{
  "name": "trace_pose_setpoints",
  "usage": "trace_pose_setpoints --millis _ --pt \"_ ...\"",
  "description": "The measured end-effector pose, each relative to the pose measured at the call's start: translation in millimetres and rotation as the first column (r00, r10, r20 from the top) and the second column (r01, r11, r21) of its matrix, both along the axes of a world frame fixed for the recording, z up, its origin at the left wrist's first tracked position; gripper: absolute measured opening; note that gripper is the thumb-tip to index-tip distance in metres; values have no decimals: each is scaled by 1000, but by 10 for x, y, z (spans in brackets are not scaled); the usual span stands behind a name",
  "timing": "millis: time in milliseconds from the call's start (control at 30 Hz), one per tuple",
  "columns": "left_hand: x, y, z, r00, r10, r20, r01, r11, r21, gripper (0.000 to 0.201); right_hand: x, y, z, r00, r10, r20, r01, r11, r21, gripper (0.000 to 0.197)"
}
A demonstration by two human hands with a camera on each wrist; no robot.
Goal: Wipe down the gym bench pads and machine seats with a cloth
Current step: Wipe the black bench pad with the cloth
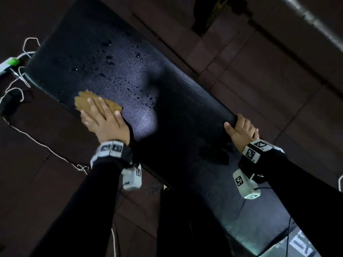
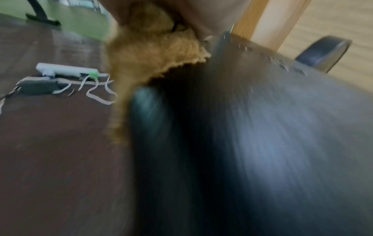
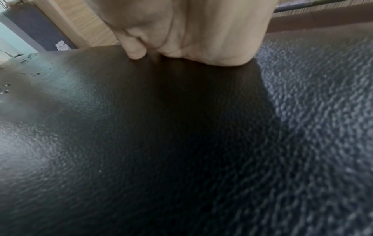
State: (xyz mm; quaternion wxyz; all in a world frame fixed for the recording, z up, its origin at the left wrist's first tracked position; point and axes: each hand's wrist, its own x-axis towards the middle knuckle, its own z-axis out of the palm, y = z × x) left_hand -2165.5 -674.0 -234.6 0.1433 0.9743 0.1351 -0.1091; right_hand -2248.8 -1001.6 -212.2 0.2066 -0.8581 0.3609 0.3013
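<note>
The left hand [image 1: 104, 119] pressed a tan cloth [image 1: 87, 101] flat-fingered on the wet bench pad's [image 1: 176, 101] left edge; the right hand [image 1: 241, 130] gripped its right edge.

Left hand [image 1: 101, 117] lower left of frame, fingers flat and spread, pressing down. Right hand [image 1: 241, 129] centre right, fingers curled over an edge. Both sleeves black.

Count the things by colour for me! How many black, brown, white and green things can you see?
Black: 2, the bench pad and a box on the floor.
Brown: 1, the cloth under the left hand.
White: 1, the power strip.
Green: 1, the plug.
Total: 5
</note>
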Motion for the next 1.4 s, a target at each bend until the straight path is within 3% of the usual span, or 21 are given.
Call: trace_pose_setpoints --millis 100,200,400,500,600,900,967,1167,1300,1400 --pt "306 -106 3 998 3 -57 -4 1000 -1 64 13 -18 28 1000 10 -21 -9 1000 21 60" --pt "283 -273 4 993 -101 -62 100 995 -27 63 9 -19 39 1000 12 -20 -11 1000 20 60" --pt "-650 -507 11 945 -328 -7 326 942 -81 59 13 -9 0 1000 -16 2 16 1000 5 60" --pt "-1060 -452 47 955 -292 -47 284 951 -125 59 9 -41 -33 1000 -16 -21 17 1000 25 62" --pt "-1115 -386 62 977 -208 -42 199 967 -160 57 -1 -70 -67 999 -17 -28 18 999 40 62" --pt "-380 -445 34 987 133 -86 -142 985 -98 67 -31 -104 -163 1000 -6 -5 6 999 46 62" --pt "-348 -532 45 987 117 -112 -125 990 -65 70 -39 -111 -186 1000 -1 7 1 999 44 61" --pt "-424 -928 107 980 -139 -145 115 980 -163 75 -59 -104 -166 1000 1 30 -3 999 52 62" --pt "-453 -916 176 990 -125 -67 96 939 -330 73 -51 -100 -127 999 7 39 -8 1000 30 62" --pt "-491 -697 265 998 -66 18 68 924 -376 67 -69 -62 -91 999 -2 35 1 1000 9 61"
